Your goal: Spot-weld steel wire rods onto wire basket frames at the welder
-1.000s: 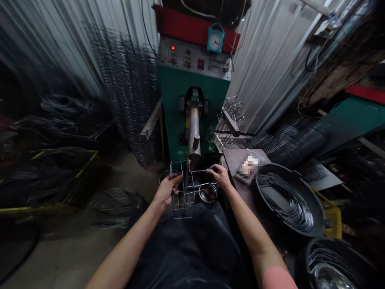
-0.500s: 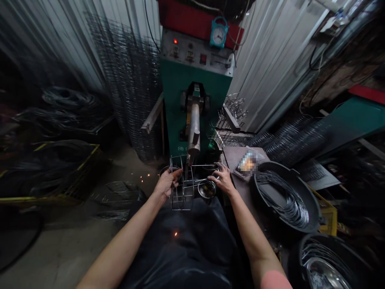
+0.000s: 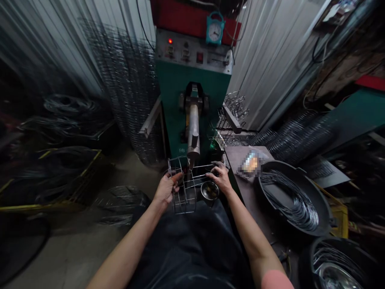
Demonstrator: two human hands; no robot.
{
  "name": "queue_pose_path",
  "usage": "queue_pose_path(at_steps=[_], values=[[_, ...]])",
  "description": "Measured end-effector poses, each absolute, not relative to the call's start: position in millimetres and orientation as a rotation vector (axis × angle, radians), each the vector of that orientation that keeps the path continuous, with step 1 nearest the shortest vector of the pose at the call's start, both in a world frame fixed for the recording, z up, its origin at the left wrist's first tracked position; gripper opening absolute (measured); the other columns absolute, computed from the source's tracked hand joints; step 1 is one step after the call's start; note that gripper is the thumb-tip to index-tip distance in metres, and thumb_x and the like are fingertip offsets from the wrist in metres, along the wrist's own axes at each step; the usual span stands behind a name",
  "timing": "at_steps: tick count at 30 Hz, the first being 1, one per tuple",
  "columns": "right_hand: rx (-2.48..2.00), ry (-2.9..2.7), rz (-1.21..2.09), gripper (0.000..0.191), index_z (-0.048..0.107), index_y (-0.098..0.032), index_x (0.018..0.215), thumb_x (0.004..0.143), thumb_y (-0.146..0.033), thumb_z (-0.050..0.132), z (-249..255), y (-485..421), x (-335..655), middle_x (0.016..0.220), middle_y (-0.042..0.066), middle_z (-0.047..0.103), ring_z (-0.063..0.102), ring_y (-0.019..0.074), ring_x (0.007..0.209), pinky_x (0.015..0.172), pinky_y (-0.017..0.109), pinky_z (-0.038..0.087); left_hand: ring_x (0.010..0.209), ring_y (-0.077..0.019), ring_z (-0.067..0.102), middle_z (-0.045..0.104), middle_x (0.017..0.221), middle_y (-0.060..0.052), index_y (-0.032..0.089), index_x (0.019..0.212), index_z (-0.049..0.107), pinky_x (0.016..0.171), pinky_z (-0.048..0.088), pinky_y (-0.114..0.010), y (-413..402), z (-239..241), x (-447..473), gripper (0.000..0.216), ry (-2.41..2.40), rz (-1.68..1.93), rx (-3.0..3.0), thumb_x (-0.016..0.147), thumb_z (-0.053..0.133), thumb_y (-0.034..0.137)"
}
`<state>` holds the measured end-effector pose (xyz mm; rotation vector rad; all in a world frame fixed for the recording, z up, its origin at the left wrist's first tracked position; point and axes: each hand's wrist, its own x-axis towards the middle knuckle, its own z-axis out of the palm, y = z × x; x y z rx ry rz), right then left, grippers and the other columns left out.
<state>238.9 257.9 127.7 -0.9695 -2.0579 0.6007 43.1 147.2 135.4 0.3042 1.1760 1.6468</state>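
My left hand point(image 3: 166, 189) is closed around the near-left side of a wire rack point(image 3: 184, 200), an open cage of thin metal rods. Two parallel wire rods point(image 3: 201, 176) run from the rack to my right hand point(image 3: 221, 176), whose fingers are pinched on their far ends. Whether the rods are joined to the rack is unclear. Right above them comes down the tip of a spot welder's metal arm point(image 3: 193, 136). Below the right hand's fingers a small metal bowl point(image 3: 209, 190) holds small pieces I cannot make out.
The green welder body point(image 3: 168, 88) stands ahead, with a blue clock point(image 3: 215, 30) on top. Tall stacks of wire racks point(image 3: 129, 80) lean at left. To the right, a bench point(image 3: 240, 154) and a black tub point(image 3: 326, 208) of wire rings point(image 3: 300, 208).
The sparks by the left hand and over the dark apron are gone. The rack has shifted slightly right and tilted under the welder tip; both hands keep their hold. The view has moved a little.
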Motion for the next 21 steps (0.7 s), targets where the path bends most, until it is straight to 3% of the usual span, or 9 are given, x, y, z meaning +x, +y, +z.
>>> queue_pose_path(at_steps=[21], values=[[-1.022,-2.146,0.634,0.035,0.056,-0.020,0.060,0.073,-0.052,0.061,139.2,283.9,223.3,0.109,0.007,0.058,0.043,0.0247,0.109,0.093,0.043,0.029,0.035,-0.0006,0.026,0.038,0.046,0.012,0.019,0.074,0.043,0.033,0.020,-0.014,173.0,134.9,28.4,0.052,1.152,1.668,0.230,0.039,0.082,0.021]])
